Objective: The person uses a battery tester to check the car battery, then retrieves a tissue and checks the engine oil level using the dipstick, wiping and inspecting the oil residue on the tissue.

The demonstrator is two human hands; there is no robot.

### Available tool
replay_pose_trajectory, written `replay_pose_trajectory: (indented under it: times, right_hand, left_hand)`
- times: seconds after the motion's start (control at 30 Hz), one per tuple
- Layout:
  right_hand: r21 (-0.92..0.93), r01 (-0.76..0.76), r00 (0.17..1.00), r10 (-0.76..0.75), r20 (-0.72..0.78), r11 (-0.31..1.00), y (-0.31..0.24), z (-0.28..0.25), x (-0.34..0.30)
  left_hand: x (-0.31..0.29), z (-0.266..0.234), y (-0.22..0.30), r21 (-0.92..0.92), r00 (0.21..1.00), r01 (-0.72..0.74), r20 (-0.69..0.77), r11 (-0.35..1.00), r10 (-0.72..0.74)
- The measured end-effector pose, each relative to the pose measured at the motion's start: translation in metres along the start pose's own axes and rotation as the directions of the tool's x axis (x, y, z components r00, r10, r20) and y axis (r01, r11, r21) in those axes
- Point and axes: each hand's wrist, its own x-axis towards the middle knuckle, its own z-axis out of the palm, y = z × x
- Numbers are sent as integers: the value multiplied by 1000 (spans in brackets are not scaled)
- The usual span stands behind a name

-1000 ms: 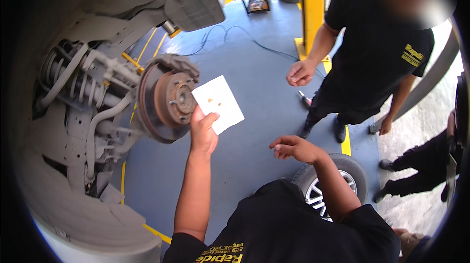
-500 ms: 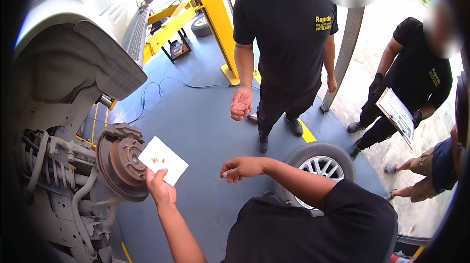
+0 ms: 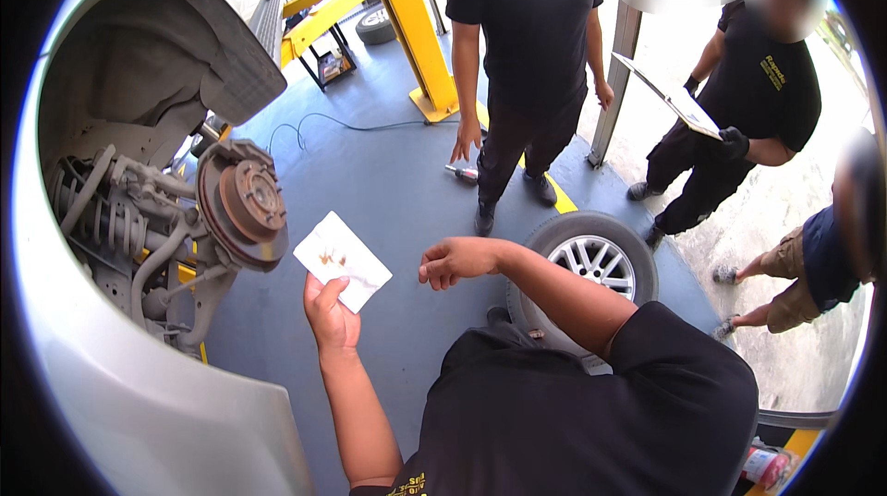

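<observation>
My left hand (image 3: 333,311) grips a folded white paper sheet or tissue (image 3: 365,267) by its lower edge, thumb on top. Brown smudges mark the sheet's upper face. To the right of it, my right hand (image 3: 456,261) hovers above the floor with loosely bent fingers, slightly apart; I see nothing in it. Left of the sheet, and apart from it, is a rusty brake disc and hub (image 3: 248,205) with bare studs, under the raised vehicle's wheel arch (image 3: 120,53).
A wheel with tyre (image 3: 591,265) lies beneath my right arm. One co-worker (image 3: 522,34) stands ahead, near a tool (image 3: 462,174) on the floor. Another co-worker (image 3: 776,80) in dark gloves holds a clipboard (image 3: 688,113). A yellow lift post (image 3: 411,25) and a cable (image 3: 360,127) are behind.
The view has shifted, bringing in more of the vehicle's pale body. My left hand still holds the sheet, now farther from the disc. The co-worker ahead has lowered a hand; the clipboard has tilted.
</observation>
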Motion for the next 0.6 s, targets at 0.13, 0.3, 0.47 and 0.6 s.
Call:
replay_pose_trajectory:
  times: [0.13,0.3,0.47,0.6]
  right_hand:
    - [-54,29,992,-35,-120,998,16,76,-46]
    - [-102,-34,967,7,-255,994,35,173,-153]
    - [-105,0,984,-19,-180,994,17,221,-196]
    - [-144,-21,1000,19,-15,989,-21,236,-270]
  left_hand:
    - [-94,-25,-9,1,997,69,28,998,-69]
    - [-236,-12,-1,-51,988,132,88,990,-128]
    - [-314,-2,32,-9,991,92,96,996,-90]
    - [-400,68,71,34,985,155,-77,987,-152]
